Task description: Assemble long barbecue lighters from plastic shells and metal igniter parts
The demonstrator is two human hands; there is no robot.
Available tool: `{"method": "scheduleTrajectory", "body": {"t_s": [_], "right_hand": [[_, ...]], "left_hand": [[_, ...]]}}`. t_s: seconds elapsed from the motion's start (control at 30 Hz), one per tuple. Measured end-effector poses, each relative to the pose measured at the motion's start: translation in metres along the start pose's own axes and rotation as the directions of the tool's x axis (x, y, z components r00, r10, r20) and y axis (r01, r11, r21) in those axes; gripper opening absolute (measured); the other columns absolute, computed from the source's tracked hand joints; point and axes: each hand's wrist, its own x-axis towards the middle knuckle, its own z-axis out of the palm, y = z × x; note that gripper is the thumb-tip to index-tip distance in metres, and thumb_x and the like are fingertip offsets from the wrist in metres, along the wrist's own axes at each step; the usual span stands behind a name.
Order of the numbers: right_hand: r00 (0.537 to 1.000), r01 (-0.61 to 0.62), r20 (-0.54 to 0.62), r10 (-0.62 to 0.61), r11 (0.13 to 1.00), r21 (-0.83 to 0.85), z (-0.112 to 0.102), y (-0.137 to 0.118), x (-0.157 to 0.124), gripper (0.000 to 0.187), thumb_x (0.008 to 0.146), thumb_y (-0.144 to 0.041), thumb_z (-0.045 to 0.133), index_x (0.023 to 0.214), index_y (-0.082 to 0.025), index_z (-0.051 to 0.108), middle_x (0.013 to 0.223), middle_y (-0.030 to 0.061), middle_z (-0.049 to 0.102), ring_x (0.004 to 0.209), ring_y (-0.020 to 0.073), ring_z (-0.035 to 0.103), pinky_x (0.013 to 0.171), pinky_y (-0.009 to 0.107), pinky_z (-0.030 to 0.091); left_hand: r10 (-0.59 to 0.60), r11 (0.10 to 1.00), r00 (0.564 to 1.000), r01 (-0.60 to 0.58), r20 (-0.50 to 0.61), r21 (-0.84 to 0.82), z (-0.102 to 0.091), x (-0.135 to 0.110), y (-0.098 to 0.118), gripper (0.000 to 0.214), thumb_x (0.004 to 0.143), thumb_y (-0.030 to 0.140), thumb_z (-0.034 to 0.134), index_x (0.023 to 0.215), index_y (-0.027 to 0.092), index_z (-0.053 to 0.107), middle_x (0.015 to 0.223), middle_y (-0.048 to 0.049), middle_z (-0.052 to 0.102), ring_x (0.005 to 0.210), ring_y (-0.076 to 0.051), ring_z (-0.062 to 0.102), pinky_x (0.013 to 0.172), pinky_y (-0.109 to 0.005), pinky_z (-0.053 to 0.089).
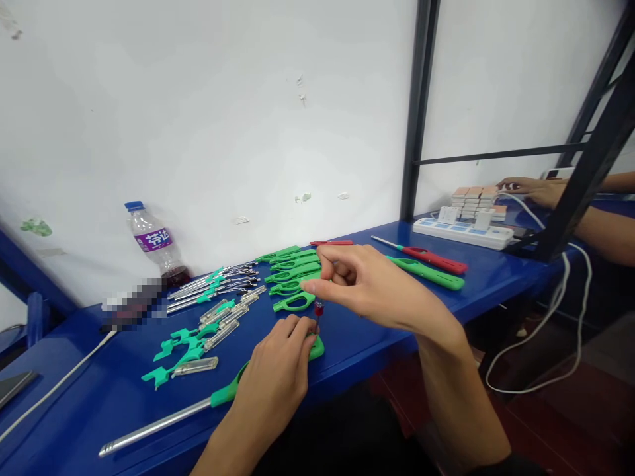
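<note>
My left hand (pixel 280 360) is closed over the green handle of a long-necked lighter (pixel 225 395), whose metal tube points to the lower left on the table. In my right hand (pixel 367 287) is a small screwdriver (pixel 319 308) with a red collar, held upright; its tip meets the handle's end beside my left fingertips. Behind the hands lie several green handle shells (pixel 295 303). Left of them are clear fuel tanks (pixel 221 335), teal plastic parts (pixel 186 354) and metal tubes with wires (pixel 198 294). What lies under my left palm is hidden.
A soda bottle (pixel 156 241) leans near the wall. To the right lie a red lighter (pixel 434 259) and a green one (pixel 429 272). A white power strip (pixel 464 233) sits by the black frame post (pixel 421 112). Another person's hands (pixel 538 190) are beyond it.
</note>
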Motion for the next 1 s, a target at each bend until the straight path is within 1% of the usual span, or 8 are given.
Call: {"method": "scheduleTrajectory", "body": {"t_s": [0.13, 0.2, 0.3, 0.37, 0.47, 0.67, 0.87, 1.0], "right_hand": [[0.995, 0.001, -0.096, -0.018, 0.986, -0.169, 0.006, -0.005, -0.001, 0.04, 0.097, -0.032, 0.066, 0.072, -0.022, 0.036, 0.061, -0.0083, 0.05, 0.057, 0.0101, 0.039, 0.057, 0.029, 0.024], [0.993, 0.003, -0.112, -0.027, 0.979, -0.202, 0.01, -0.008, -0.002, 0.039, 0.096, -0.03, 0.064, 0.071, -0.022, 0.035, 0.058, -0.0081, 0.046, 0.055, 0.0105, 0.036, 0.057, 0.03, 0.023], [0.994, 0.017, -0.104, -0.037, 0.981, -0.192, 0.015, -0.011, -0.002, 0.034, 0.094, -0.024, 0.061, 0.07, -0.022, 0.037, 0.058, -0.0077, 0.046, 0.054, 0.0104, 0.036, 0.057, 0.032, 0.022], [0.993, 0.026, -0.109, -0.048, 0.981, -0.191, 0.017, -0.012, -0.001, 0.032, 0.091, -0.021, 0.061, 0.069, -0.022, 0.037, 0.058, -0.0076, 0.046, 0.054, 0.0103, 0.036, 0.056, 0.032, 0.021], [0.993, 0.034, -0.105, -0.054, 0.983, -0.182, 0.016, -0.012, -0.001, 0.034, 0.09, -0.02, 0.061, 0.069, -0.022, 0.034, 0.058, -0.0077, 0.043, 0.054, 0.0103, 0.034, 0.056, 0.032, 0.021], [0.998, -0.002, -0.064, -0.01, 0.985, -0.174, 0.015, -0.012, -0.002, 0.03, 0.094, -0.027, 0.06, 0.072, -0.023, 0.038, 0.061, -0.0074, 0.05, 0.055, 0.0106, 0.037, 0.057, 0.031, 0.023], [1.0, -0.025, -0.012, 0.024, 0.995, -0.094, 0.019, -0.009, 0.005, 0.024, 0.093, -0.028, 0.058, 0.076, -0.023, 0.042, 0.063, -0.0065, 0.052, 0.057, 0.0108, 0.04, 0.058, 0.031, 0.024], [1.0, -0.023, 0.017, 0.024, 0.998, -0.053, 0.019, -0.006, 0.007, 0.023, 0.092, -0.029, 0.058, 0.077, -0.024, 0.041, 0.064, -0.0069, 0.052, 0.056, 0.0104, 0.039, 0.056, 0.029, 0.024]], "left_hand": [[0.005, 1.0, 1.0, -0.005, -0.003, 0.015, 0.0, 0.0, 0.0, 0.023, 0.109, 0.024, 0.036, 0.107, 0.025, 0.059, 0.107, -0.0046, 0.067, 0.097, -0.025, 0.065, 0.085, -0.041, 0.051], [0.001, 1.0, 1.0, -0.001, -0.006, 0.025, 0.0, 0.0, 0.002, 0.023, 0.109, 0.024, 0.036, 0.109, 0.025, 0.059, 0.108, -0.0061, 0.067, 0.099, -0.026, 0.066, 0.085, -0.042, 0.052], [0.001, 0.999, 1.0, -0.001, -0.003, 0.048, -0.002, -0.002, 0.005, 0.021, 0.105, 0.027, 0.044, 0.117, 0.024, 0.061, 0.117, -0.009, 0.067, 0.104, -0.029, 0.067, 0.088, -0.046, 0.054], [0.005, 0.997, 1.0, -0.006, 0.011, 0.083, -0.003, -0.003, 0.008, 0.026, 0.102, 0.027, 0.047, 0.124, 0.023, 0.06, 0.12, -0.0106, 0.066, 0.107, -0.031, 0.066, 0.09, -0.049, 0.055], [0.003, 0.992, 0.999, -0.007, 0.033, 0.124, -0.005, -0.005, 0.01, 0.032, 0.099, 0.025, 0.047, 0.128, 0.021, 0.06, 0.119, -0.0119, 0.066, 0.108, -0.033, 0.065, 0.09, -0.052, 0.055], [-0.011, 0.988, 0.998, 0.001, 0.065, 0.152, -0.005, -0.004, 0.011, 0.026, 0.099, 0.027, 0.046, 0.116, 0.02, 0.065, 0.117, -0.0128, 0.064, 0.102, -0.032, 0.065, 0.087, -0.052, 0.056], [-0.015, 0.989, 0.998, 0.005, 0.066, 0.15, -0.005, -0.004, 0.011, 0.028, 0.1, 0.028, 0.048, 0.12, 0.021, 0.066, 0.12, -0.0127, 0.064, 0.105, -0.032, 0.066, 0.09, -0.051, 0.056], [0.003, 0.99, 0.997, -0.014, 0.079, 0.14, -0.006, -0.004, 0.009, 0.027, 0.1, 0.027, 0.051, 0.121, 0.02, 0.066, 0.123, -0.0132, 0.064, 0.108, -0.032, 0.065, 0.094, -0.051, 0.056]]}}
